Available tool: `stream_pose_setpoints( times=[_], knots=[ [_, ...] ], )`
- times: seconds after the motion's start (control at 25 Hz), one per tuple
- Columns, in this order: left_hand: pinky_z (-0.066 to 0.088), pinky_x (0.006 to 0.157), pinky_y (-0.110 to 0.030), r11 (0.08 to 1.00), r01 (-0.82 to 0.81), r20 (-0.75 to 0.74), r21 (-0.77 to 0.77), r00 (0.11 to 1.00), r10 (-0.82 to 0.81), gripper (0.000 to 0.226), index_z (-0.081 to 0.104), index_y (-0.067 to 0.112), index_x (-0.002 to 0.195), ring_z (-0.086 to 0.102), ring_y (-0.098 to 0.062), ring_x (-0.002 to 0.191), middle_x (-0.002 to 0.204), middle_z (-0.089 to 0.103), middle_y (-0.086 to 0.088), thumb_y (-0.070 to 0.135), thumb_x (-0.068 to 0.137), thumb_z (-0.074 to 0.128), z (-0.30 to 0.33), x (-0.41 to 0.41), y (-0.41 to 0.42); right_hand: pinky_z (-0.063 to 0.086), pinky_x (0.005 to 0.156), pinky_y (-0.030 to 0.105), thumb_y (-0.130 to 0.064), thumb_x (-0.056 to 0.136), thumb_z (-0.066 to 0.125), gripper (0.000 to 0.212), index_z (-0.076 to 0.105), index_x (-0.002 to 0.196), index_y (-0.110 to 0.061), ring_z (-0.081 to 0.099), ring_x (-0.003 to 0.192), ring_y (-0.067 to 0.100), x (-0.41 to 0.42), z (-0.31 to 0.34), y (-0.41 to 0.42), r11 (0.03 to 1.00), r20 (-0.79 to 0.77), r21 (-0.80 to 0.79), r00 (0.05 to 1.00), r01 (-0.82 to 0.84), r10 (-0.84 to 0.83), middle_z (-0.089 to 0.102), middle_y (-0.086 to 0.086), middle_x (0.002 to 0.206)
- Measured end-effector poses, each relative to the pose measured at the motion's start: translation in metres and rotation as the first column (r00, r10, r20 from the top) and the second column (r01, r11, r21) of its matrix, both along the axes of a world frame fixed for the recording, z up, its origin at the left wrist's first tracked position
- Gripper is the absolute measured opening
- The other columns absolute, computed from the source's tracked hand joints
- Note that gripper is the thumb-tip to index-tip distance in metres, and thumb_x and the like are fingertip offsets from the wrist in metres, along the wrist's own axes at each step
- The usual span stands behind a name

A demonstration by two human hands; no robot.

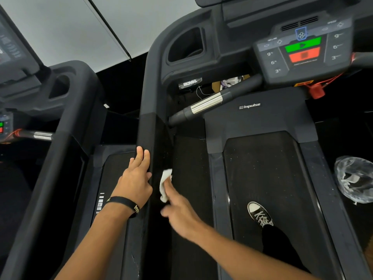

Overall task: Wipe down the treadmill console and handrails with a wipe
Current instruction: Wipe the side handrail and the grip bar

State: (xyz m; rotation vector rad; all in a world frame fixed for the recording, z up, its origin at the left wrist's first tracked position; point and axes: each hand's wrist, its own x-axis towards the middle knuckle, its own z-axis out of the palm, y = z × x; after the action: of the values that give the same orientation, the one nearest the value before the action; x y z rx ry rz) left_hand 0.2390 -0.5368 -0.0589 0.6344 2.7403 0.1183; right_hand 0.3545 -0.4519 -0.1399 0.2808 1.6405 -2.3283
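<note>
- The right hand (177,209) pinches a white wipe (165,184) at its fingertips and presses it against the inner face of the left handrail (148,126); the hand is blurred.
- The left hand (137,176) lies flat on the outer side of the same handrail, fingers straight and together, holding nothing. A black wristband (126,204) with yellow lettering too small to read circles its wrist.
- The motor cover (250,118) reads "impulse" in white.
- The console (302,49) shows "INCLINE" with – and +, the numbers 9, 6, 3 down each side, a green play button above a red stop button, and a fan icon.
- A black-and-white sneaker (259,214) stands on the belt (272,168).
- A crumpled clear plastic bag (355,178) sits at the right edge.
</note>
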Motion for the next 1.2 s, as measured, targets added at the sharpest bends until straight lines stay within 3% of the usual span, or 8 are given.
stream_pose_setpoints(
  times=[0.12,0.24,0.36,0.56,0.68,0.84,1.04,1.2],
  knots=[
    [0.035,0.112,-0.049,1.000,0.004,-0.004,-0.008,1.000,-0.004,0.068,0.013,0.020,0.154,0.016,-0.028,0.147,0.162,-0.003,0.005,0.009,0.097,0.049,0.001,0.001,0.001,0.027,0.110,0.006,0.006,0.097,0.049,0.068,0.027,0.157,-0.018,0.038,0.140,0.004,0.010,-0.008,-0.006,0.885,-0.173,0.437,0.981,0.159,-0.091,0.037,-0.006,0.156],
    [0.029,0.115,-0.049,1.000,-0.004,0.006,-0.013,1.000,0.004,0.069,0.012,0.021,0.154,0.010,-0.028,0.148,0.162,-0.004,0.005,0.009,0.097,0.048,0.004,0.002,0.002,0.043,0.099,0.010,0.002,0.096,0.058,0.040,0.058,0.135,-0.006,0.063,0.117,0.015,0.002,-0.013,-0.007,0.777,-0.277,0.565,0.951,0.279,-0.140,0.063,0.008,0.131],
    [0.025,0.117,-0.049,1.000,-0.006,0.023,-0.010,1.000,0.006,0.069,0.010,0.022,0.154,0.007,-0.026,0.148,0.161,-0.005,0.007,0.011,0.098,0.048,0.004,0.001,0.002,0.046,0.081,0.003,0.000,0.094,0.062,0.023,0.071,0.114,-0.007,0.066,0.096,0.009,0.003,-0.018,-0.001,0.763,-0.283,0.555,0.937,0.332,-0.202,0.068,0.007,0.112],
    [0.025,0.116,-0.045,1.000,-0.009,0.031,0.013,0.999,0.009,0.066,0.011,0.021,0.154,0.007,-0.026,0.148,0.162,-0.005,0.008,0.011,0.099,0.045,0.006,0.003,0.003,0.060,0.079,0.040,-0.013,0.092,0.067,0.018,0.064,0.098,-0.029,0.069,0.087,0.017,-0.065,-0.026,0.037,0.730,-0.060,0.441,0.828,0.523,-0.557,0.069,-0.004,0.093],
    [0.026,0.115,-0.044,1.000,-0.011,0.024,0.010,1.000,0.011,0.066,0.012,0.021,0.154,0.008,-0.026,0.148,0.162,-0.005,0.007,0.011,0.099,0.045,0.007,0.004,0.004,0.061,0.080,0.044,-0.007,0.090,0.064,0.027,0.064,0.089,-0.034,0.068,0.095,0.023,-0.128,-0.033,0.055,0.738,0.076,0.336,0.764,0.586,-0.641,0.069,-0.002,0.091],
    [0.028,0.115,-0.042,1.000,-0.011,0.027,-0.004,1.000,0.012,0.067,0.010,0.020,0.154,0.007,-0.027,0.148,0.162,-0.007,0.006,0.011,0.099,0.045,0.007,0.004,0.005,0.057,0.076,0.033,-0.006,0.091,0.063,0.016,0.075,0.090,-0.017,0.065,0.099,0.027,-0.144,-0.044,0.047,0.732,0.072,0.408,0.779,0.547,-0.623,0.068,0.004,0.095],
    [0.028,0.116,-0.044,1.000,0.004,0.027,-0.030,1.000,-0.003,0.068,0.010,0.021,0.154,0.009,-0.029,0.148,0.162,-0.006,0.005,0.011,0.098,0.047,0.006,0.000,0.003,0.058,0.087,0.034,-0.018,0.092,0.070,0.015,0.076,0.106,-0.018,0.068,0.093,0.014,-0.099,-0.039,0.047,0.808,-0.064,0.378,0.884,0.452,-0.464,0.070,-0.003,0.097],
    [0.030,0.115,-0.045,0.997,0.015,0.024,-0.070,1.000,-0.013,0.068,0.009,0.020,0.154,0.010,-0.030,0.148,0.162,-0.006,0.003,0.013,0.098,0.048,0.006,-0.001,0.005,0.060,0.082,0.037,-0.023,0.088,0.075,0.012,0.077,0.088,-0.035,0.069,0.090,0.015,-0.082,-0.041,0.042,0.846,-0.089,0.351,0.914,0.400,-0.395,0.073,-0.011,0.081]
  ],
)
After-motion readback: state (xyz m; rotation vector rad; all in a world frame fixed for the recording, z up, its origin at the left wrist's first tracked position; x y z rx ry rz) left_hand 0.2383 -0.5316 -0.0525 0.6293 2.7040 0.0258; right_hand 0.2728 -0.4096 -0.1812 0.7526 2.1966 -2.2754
